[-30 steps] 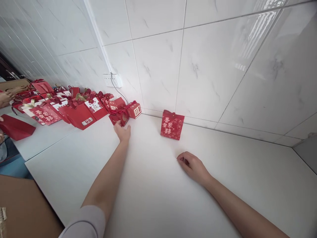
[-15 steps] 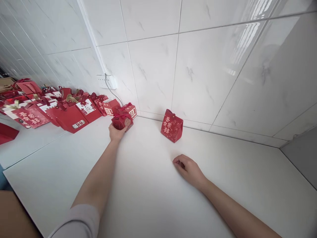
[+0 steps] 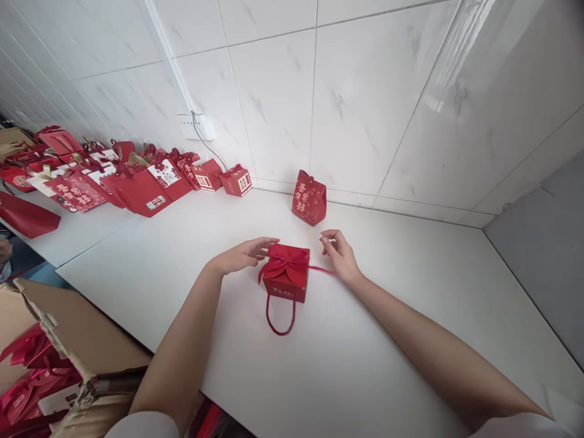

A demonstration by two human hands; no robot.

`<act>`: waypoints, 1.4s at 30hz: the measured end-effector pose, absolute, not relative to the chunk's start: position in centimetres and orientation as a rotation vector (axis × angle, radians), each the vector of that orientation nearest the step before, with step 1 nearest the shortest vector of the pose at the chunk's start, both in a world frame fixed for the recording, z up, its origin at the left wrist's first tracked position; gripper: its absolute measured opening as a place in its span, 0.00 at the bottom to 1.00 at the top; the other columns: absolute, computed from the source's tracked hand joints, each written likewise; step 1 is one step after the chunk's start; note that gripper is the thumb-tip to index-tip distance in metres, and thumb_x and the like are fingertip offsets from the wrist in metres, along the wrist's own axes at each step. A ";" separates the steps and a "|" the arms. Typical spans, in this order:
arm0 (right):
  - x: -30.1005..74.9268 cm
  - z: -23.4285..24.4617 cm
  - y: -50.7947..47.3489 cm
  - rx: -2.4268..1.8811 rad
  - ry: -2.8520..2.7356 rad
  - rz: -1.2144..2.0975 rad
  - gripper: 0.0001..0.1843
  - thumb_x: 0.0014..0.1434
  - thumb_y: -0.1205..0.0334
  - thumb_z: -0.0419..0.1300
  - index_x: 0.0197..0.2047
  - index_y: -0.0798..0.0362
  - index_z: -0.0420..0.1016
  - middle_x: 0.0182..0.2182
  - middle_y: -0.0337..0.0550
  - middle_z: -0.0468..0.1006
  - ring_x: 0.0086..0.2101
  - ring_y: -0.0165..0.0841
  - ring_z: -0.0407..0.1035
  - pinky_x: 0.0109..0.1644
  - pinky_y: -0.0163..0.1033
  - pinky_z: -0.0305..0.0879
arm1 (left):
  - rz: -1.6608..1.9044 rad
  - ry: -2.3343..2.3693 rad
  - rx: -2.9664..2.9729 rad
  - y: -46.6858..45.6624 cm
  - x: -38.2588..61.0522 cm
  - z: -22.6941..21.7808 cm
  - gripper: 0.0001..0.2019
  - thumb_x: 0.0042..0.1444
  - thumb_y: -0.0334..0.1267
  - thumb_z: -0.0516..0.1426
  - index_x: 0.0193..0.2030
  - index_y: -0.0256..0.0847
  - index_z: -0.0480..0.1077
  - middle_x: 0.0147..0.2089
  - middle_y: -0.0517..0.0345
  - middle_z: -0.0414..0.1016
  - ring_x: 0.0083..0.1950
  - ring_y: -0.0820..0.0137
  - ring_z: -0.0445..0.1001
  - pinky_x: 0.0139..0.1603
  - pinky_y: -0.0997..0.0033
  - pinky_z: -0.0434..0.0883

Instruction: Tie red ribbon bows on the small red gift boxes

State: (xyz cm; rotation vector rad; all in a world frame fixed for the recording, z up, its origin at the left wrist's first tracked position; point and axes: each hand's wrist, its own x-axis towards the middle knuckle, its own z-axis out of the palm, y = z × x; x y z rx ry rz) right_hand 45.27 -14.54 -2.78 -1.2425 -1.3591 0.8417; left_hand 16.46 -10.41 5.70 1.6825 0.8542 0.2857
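Observation:
A small red gift box (image 3: 285, 277) with a ribbon bow on top stands on the white table between my hands. Its dark red cord handle (image 3: 281, 333) loops down toward me, and a thin ribbon end (image 3: 322, 269) stretches right to the edge of my right hand. My left hand (image 3: 241, 254) is open, fingers stretched to the box's upper left corner; whether they touch it I cannot tell. To the right of the box, my right hand (image 3: 340, 254) has loosely bent fingers apart, with nothing visible between them. Beyond them a red patterned box (image 3: 309, 198) stands near the wall.
Many red gift boxes and bags (image 3: 141, 185) crowd the table's left, beside a wall socket (image 3: 195, 126) with a cable. A red box with a white label (image 3: 238, 180) stands by the wall. At lower left, an opened cardboard carton (image 3: 86, 322) holds more red boxes.
My left hand has brought the small red box from near the wall to the table's middle and let go. My right hand has moved beside it. The view has shifted, showing the carton.

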 end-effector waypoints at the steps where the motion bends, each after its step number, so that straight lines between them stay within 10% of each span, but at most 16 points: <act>1: 45.1 -2.6 -14.7 -1.221 -1.357 0.857 0.18 0.65 0.45 0.50 0.49 0.49 0.64 0.43 0.43 0.71 0.32 0.31 0.68 0.42 0.41 0.65 | 0.364 0.892 1.713 -11.1 16.8 6.0 0.33 0.48 0.29 0.55 0.63 0.51 0.64 0.66 0.57 0.65 0.67 0.57 0.63 0.66 0.54 0.60; 8: 44.6 0.2 -15.6 -1.031 -1.438 0.999 0.20 0.67 0.43 0.47 0.42 0.50 0.68 0.37 0.41 0.73 0.30 0.30 0.66 0.39 0.38 0.66 | 0.537 0.886 1.747 -14.5 18.4 6.8 0.19 0.61 0.46 0.54 0.58 0.46 0.68 0.61 0.50 0.69 0.59 0.59 0.69 0.59 0.57 0.67; 15: 46.8 7.2 -18.3 -1.119 -1.807 1.206 0.18 0.66 0.46 0.54 0.35 0.51 0.72 0.24 0.37 0.71 0.27 0.30 0.65 0.33 0.36 0.62 | 0.377 1.052 1.834 -15.4 18.1 7.9 0.20 0.63 0.53 0.51 0.57 0.48 0.67 0.33 0.59 0.69 0.35 0.70 0.70 0.38 0.68 0.69; 28: 46.1 9.3 -21.7 -1.391 -2.198 1.096 0.14 0.65 0.45 0.52 0.43 0.45 0.67 0.29 0.38 0.74 0.25 0.32 0.65 0.26 0.36 0.58 | 0.443 0.800 2.125 -14.9 17.6 7.7 0.12 0.60 0.39 0.57 0.51 0.47 0.69 0.63 0.53 0.62 0.65 0.62 0.61 0.64 0.58 0.61; 35: 46.5 8.5 -20.3 -1.173 -2.265 1.264 0.07 0.65 0.54 0.55 0.41 0.47 0.70 0.23 0.31 0.64 0.22 0.27 0.54 0.25 0.34 0.50 | 0.468 0.787 2.100 -15.6 18.9 7.3 0.02 0.61 0.36 0.56 0.39 0.41 0.68 0.63 0.52 0.63 0.61 0.62 0.65 0.61 0.60 0.65; 42: 46.2 8.4 -19.9 -0.978 -2.166 1.211 0.10 0.61 0.51 0.61 0.34 0.47 0.76 0.45 0.43 0.71 0.53 0.38 0.64 0.51 0.41 0.62 | 0.564 1.042 2.200 -15.9 18.3 8.1 0.10 0.60 0.45 0.57 0.44 0.44 0.67 0.46 0.57 0.70 0.49 0.67 0.69 0.56 0.62 0.67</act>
